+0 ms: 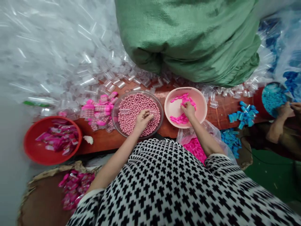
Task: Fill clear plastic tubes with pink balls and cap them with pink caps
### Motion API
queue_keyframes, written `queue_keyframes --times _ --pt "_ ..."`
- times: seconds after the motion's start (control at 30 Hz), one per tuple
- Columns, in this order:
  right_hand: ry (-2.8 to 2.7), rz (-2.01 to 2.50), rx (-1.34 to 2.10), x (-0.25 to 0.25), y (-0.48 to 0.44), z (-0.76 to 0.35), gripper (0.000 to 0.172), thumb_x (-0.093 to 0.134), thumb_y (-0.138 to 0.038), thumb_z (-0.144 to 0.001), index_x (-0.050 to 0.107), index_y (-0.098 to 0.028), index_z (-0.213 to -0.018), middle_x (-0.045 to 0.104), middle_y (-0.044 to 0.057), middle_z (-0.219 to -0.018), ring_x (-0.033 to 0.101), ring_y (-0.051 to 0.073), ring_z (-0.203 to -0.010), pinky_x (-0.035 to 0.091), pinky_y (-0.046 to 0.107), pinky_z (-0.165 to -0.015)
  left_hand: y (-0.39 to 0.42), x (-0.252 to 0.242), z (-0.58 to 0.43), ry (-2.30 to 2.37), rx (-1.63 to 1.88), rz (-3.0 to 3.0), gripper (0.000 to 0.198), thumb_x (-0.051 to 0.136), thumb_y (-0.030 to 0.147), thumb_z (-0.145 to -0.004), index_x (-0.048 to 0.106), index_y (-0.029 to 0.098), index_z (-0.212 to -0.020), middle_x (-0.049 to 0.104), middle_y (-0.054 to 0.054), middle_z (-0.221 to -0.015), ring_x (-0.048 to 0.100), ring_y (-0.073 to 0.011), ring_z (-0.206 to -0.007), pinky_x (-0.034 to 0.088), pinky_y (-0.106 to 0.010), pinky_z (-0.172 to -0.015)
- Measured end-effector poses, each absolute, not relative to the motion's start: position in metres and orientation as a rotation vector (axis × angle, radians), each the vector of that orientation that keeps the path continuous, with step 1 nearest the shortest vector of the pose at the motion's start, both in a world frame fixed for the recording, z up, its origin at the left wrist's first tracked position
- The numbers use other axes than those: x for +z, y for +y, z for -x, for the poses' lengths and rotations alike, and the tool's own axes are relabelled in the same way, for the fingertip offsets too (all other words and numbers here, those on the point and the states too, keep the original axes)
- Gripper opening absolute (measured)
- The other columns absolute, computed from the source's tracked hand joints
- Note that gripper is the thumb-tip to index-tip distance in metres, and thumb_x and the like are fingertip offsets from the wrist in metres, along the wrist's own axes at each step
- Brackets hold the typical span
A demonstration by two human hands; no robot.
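Observation:
My left hand [142, 121] is over the clear bowl of pink beads [131, 110], closed round a clear tube [153, 113] that points right and appears to have beads in it. Inside the light pink basin [169, 108], my right hand [188, 110] reaches among bright pink plastic pieces [180, 120]. Its fingers are bent together at the pieces, and what they pinch is too small to make out. Another clear tube [124, 111] lies on the beads at the bowl's left side.
Pink filled tubes [100, 110] are heaped left of the bowl, beside a red basin [78, 133] of pink packets. A green sack [188, 37] and loose clear tubes [121, 84] lie behind. At right, another person's hands [284, 110] are near a tub of blue pieces [274, 97].

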State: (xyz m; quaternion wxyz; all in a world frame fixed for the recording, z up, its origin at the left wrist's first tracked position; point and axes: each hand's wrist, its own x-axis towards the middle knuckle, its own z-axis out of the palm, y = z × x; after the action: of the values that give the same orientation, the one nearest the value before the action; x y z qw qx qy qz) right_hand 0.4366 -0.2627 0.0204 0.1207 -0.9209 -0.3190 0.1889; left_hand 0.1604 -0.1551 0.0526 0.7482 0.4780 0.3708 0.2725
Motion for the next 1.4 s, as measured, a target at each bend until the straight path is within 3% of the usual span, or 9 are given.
queue_keyframes --times 0.13,0.33,0.43,0.63,0.83,1.1,1.4 --pt "-1.243 2.224 0.555 0.040 -0.248 -0.395 0.042 0.061 -0.040 -0.082 0.058 -0.015 -0.117 0.070 0.009 -0.094 0.065 0.022 -0.082 0.051 0.035 -0.076 -0.165 0.060 -0.175 0.717 0.575 -1.015 0.045 0.077 0.047 -0.070 0.061 0.017 -0.099 0.072 -0.008 -0.098 0.069 -0.0179 -0.087 0.057 -0.032 -0.077" --pt "-1.693 1.848 0.571 0.073 -0.233 -0.319 0.041 0.048 -0.023 -0.088 0.057 -0.019 -0.128 0.068 0.013 -0.113 0.064 0.025 -0.103 0.050 0.041 -0.092 -0.168 0.057 -0.169 0.724 0.665 -0.868 0.048 0.080 0.048 -0.066 0.060 0.016 -0.096 0.071 -0.005 -0.092 0.067 -0.0146 -0.078 0.056 -0.027 -0.069" --pt "-1.648 1.756 0.725 0.077 -0.234 -0.307 0.040 0.048 -0.028 -0.089 0.058 -0.019 -0.128 0.066 0.013 -0.121 0.063 0.024 -0.108 0.050 0.041 -0.095 -0.168 0.058 -0.158 0.744 0.699 -0.852 0.047 0.079 0.047 -0.068 0.059 0.017 -0.098 0.070 -0.005 -0.094 0.067 -0.0161 -0.081 0.057 -0.030 -0.072" --pt "-1.311 1.601 0.984 0.086 -0.221 -0.320 0.039 0.056 -0.048 -0.086 0.064 -0.020 -0.112 0.071 0.006 -0.103 0.066 0.019 -0.093 0.054 0.035 -0.085 -0.169 0.060 -0.140 0.723 0.739 -0.920 0.045 0.078 0.046 -0.068 0.063 0.016 -0.099 0.071 -0.006 -0.095 0.067 -0.0165 -0.086 0.056 -0.030 -0.077" --pt "-1.845 1.528 0.709 0.115 -0.202 -0.319 0.029 0.052 -0.039 -0.092 0.064 -0.021 -0.111 0.070 0.008 -0.103 0.065 0.019 -0.092 0.051 0.033 -0.085 -0.164 0.061 -0.126 0.841 0.774 -1.206 0.038 0.073 0.040 -0.073 0.071 0.018 -0.104 0.073 -0.007 -0.103 0.068 -0.0205 -0.096 0.053 -0.034 -0.088" --pt "-2.214 1.525 0.517 0.115 -0.204 -0.308 0.025 0.041 -0.036 -0.098 0.058 -0.019 -0.101 0.067 0.008 -0.089 0.062 0.018 -0.080 0.046 0.028 -0.069 -0.162 0.071 -0.117 0.842 0.796 -1.407 0.029 0.068 0.039 -0.080 0.075 0.022 -0.103 0.074 -0.005 -0.108 0.068 -0.0226 -0.103 0.049 -0.036 -0.097" --pt "-2.404 1.484 0.470 0.113 -0.204 -0.306 0.021 0.036 -0.031 -0.099 0.051 -0.021 -0.087 0.060 0.006 -0.077 0.055 0.018 -0.071 0.039 0.029 -0.064 -0.158 0.072 -0.111 0.807 0.696 -1.792 0.024 0.061 0.040 -0.085 0.076 0.027 -0.099 0.075 -0.004 -0.097 0.069 -0.0199 -0.086 0.050 -0.029 -0.078"
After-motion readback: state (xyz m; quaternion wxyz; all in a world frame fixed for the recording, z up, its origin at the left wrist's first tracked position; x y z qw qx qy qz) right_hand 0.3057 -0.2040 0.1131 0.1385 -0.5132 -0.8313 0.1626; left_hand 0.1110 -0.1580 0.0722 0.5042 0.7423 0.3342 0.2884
